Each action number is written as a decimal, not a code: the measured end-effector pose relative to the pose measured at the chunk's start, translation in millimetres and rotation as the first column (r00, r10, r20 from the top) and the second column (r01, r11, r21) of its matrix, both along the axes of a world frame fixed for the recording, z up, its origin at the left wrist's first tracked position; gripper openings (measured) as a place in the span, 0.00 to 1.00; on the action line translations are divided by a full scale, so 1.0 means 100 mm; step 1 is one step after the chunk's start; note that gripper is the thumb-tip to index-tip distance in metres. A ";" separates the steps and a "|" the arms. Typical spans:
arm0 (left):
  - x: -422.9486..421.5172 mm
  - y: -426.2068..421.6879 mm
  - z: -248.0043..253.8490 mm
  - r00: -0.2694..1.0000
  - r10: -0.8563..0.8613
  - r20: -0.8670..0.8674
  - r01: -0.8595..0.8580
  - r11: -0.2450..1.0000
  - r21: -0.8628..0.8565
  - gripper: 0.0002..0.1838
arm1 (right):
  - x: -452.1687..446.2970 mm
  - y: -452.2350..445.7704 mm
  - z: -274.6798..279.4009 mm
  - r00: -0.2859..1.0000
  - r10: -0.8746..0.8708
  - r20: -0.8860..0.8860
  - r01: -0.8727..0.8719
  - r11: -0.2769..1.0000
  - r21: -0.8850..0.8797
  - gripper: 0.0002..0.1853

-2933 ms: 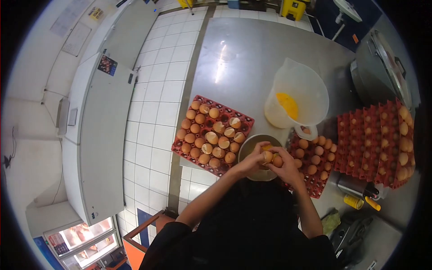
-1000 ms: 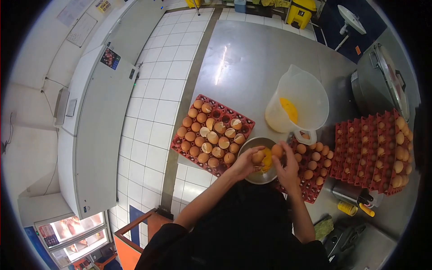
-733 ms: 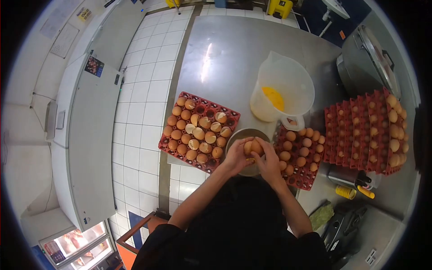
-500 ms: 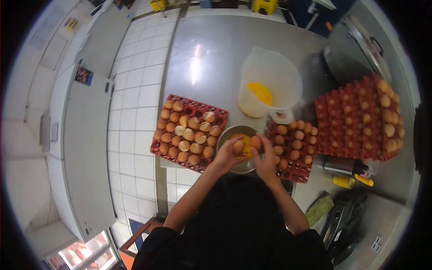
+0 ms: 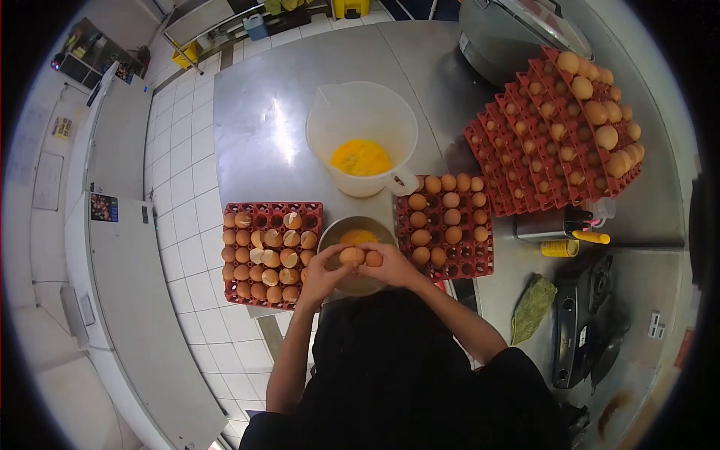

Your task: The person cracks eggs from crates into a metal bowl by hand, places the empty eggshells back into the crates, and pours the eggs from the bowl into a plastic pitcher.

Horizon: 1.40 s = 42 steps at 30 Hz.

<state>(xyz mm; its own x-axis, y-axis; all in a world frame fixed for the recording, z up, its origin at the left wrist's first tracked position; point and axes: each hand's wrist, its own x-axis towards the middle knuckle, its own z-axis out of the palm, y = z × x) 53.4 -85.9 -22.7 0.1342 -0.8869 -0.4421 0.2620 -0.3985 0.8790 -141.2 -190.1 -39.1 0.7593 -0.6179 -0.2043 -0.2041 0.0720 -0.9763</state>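
Observation:
Over a round metal bowl (image 5: 327,238), both hands are brought together. My left hand (image 5: 324,274) is closed on a brown eggshell half (image 5: 350,256). Right beside it, my right hand (image 5: 394,267) grips another brown eggshell half (image 5: 373,259); their open sides are hidden from view. Yellow egg (image 5: 358,237) shows inside the bowl. To the left, a red egg tray (image 5: 315,214) carries brown shells, several of them broken open. A second red tray (image 5: 466,268) on the right holds whole brown eggs and some bare cups.
Behind the bowl stands a translucent pitcher (image 5: 362,101) with beaten-looking yellow egg inside. Stacked egg trays (image 5: 525,142) rise at the right, near a large lidded pot (image 5: 495,45). A green cloth (image 5: 533,307) and a black stove (image 5: 574,322) are at the lower right.
The camera view has turned, so the trays and pitcher appear shifted. My hands, apart with a shell piece each before, have come together, the two pieces now side by side.

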 end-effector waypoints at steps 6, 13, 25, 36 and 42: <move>0.03 -0.05 -0.06 0.942 -0.094 0.322 0.112 0.993 -0.040 0.27 | -0.02 -0.03 0.08 0.998 -0.030 -0.052 0.024 0.994 -0.105 0.28; -0.02 -0.16 0.00 0.934 -0.055 0.354 0.101 0.988 -0.114 0.27 | -0.01 -0.15 0.26 0.986 -0.041 -0.163 0.019 0.991 -0.135 0.29; -0.10 -0.10 -0.07 0.872 0.052 0.487 -0.035 0.998 -0.045 0.28 | -0.04 -0.26 0.21 0.984 -0.052 -0.171 -0.022 0.916 -0.402 0.26; -0.17 -0.09 -0.19 0.970 0.082 0.228 -0.056 0.991 -0.120 0.26 | 0.02 -0.14 0.19 0.992 -0.027 -0.125 -0.037 0.875 -0.482 0.27; 0.17 -0.07 -0.15 0.780 0.214 0.587 -0.057 0.960 -0.275 0.25 | 0.03 -0.13 0.44 0.977 0.050 -0.209 -0.111 0.950 -0.292 0.33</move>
<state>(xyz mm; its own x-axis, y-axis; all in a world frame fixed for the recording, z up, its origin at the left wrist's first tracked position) 69.9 -92.4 -37.5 0.4303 -0.9026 -0.0137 -0.3204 -0.1669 0.9325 -138.2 -202.7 4.8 0.7728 -0.6117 -0.1690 -0.3867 -0.2427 -0.8897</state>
